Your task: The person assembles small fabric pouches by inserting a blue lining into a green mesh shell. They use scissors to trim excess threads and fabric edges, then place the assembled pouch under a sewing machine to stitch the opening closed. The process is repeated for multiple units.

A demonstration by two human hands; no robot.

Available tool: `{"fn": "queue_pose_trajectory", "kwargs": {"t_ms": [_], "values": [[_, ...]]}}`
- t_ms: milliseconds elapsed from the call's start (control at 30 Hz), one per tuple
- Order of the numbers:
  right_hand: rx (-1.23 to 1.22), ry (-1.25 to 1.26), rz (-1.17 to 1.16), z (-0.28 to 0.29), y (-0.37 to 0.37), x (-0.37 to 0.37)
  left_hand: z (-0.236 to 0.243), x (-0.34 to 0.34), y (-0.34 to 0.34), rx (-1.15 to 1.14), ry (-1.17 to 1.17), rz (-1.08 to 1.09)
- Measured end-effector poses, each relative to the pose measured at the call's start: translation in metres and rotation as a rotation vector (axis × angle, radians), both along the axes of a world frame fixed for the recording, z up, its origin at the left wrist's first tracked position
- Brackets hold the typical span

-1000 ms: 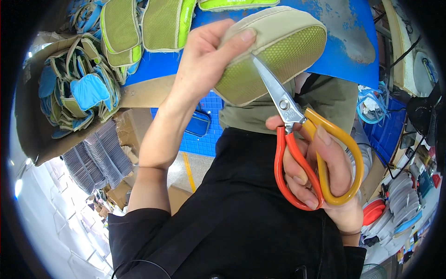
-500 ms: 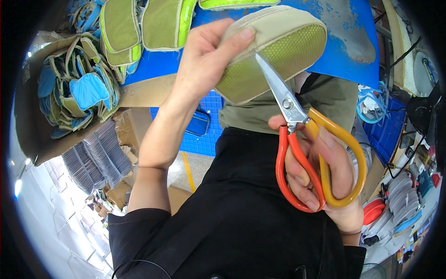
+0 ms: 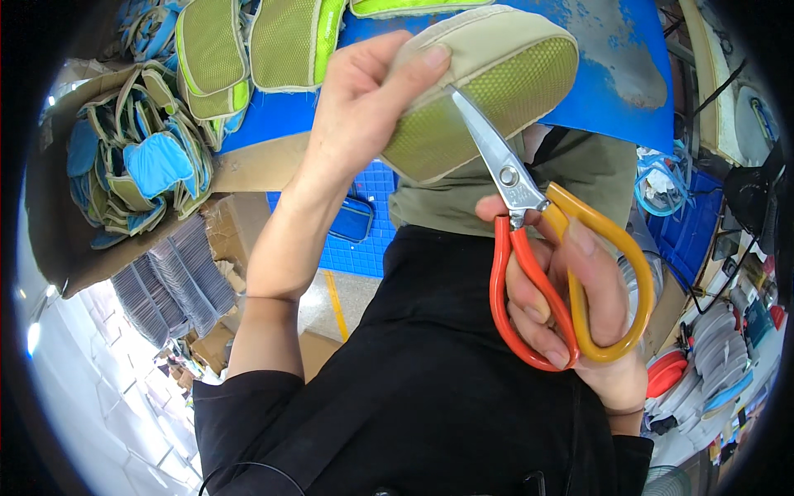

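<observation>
My left hand [image 3: 364,103] pinches the edge of an olive-green mesh pouch [image 3: 517,95] with a pale beige border, thumb on top, holding it up over my lap. In my right hand [image 3: 587,289] is a pair of scissors [image 3: 506,172] with one red and one yellow handle loop, my fingers through the loops. The blades look closed together, and their tip lies against the seam between the pouch's beige border and mesh, just below my left thumb. Whether a thread is at the tip is too small to tell.
More green mesh pouches [image 3: 285,45] lie on the blue table [image 3: 612,58] ahead. At the left, a cardboard box [image 3: 50,223] holds many blue and olive pieces. Below it are stacked grey sheets [image 3: 174,281]. A blue crate [image 3: 695,223] and stacked white rolls [image 3: 719,355] stand at the right.
Both hands, the pouch and the scissors have shifted very slightly up. The scissor tip stays at the same seam, and both grips are unchanged.
</observation>
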State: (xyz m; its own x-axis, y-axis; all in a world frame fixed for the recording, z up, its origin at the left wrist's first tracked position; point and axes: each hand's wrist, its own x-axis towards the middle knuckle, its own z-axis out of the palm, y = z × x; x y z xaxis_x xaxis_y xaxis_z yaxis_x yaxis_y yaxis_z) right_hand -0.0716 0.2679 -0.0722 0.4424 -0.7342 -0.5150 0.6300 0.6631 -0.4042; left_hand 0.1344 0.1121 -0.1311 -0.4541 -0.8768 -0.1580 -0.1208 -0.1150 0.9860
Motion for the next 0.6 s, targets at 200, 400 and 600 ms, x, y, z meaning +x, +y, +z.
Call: {"fn": "queue_pose_trajectory", "kwargs": {"t_ms": [200,400,600], "values": [[-0.066,0.066,-0.093,-0.006,0.006,0.016,0.003,-0.004,0.001,-0.001,0.029,0.004],[-0.07,0.058,0.025,-0.003,0.001,-0.003,0.0,-0.001,0.0,0.002,0.036,-0.005],[-0.005,0.005,0.008,0.001,0.001,-0.006,0.001,-0.003,-0.001,-0.025,0.015,-0.002]]}}
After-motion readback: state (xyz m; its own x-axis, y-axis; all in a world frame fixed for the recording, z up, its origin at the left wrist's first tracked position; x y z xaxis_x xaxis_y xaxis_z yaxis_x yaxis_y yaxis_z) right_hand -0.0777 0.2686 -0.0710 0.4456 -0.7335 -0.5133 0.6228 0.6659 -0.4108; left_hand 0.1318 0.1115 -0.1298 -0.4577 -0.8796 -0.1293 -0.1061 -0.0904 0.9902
